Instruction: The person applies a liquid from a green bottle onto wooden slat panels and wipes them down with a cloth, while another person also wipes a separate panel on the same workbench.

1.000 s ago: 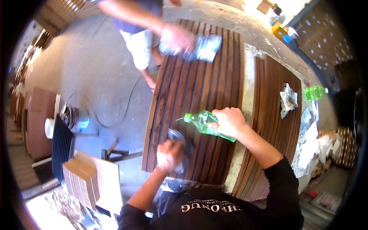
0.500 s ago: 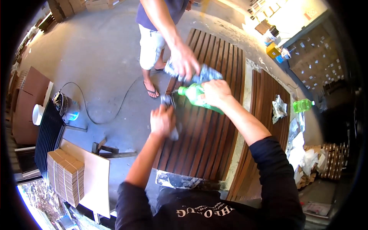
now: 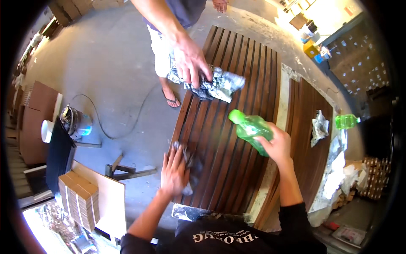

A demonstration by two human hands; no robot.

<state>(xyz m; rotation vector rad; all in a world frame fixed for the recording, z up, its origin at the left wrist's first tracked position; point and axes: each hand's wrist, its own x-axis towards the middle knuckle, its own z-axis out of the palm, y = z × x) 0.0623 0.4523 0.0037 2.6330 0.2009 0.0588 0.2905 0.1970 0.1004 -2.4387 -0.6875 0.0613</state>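
**Bottle and rag over the slatted panel**

Bottle (image 3: 250, 129), green plastic, sits tilted in the right hand (image 3: 277, 146), which grips its base, cap pointing far-left above the dark slatted panel (image 3: 237, 63). The left hand (image 3: 173, 171) lies flat, fingers spread, pressing a dark rag (image 3: 192, 167) on the panel's near-left edge. At the far end another person's hand (image 3: 190, 61) presses a crumpled cloth (image 3: 220, 84) on the slats. A second green bottle (image 3: 347, 121) lies far right beside another panel (image 3: 311, 156).
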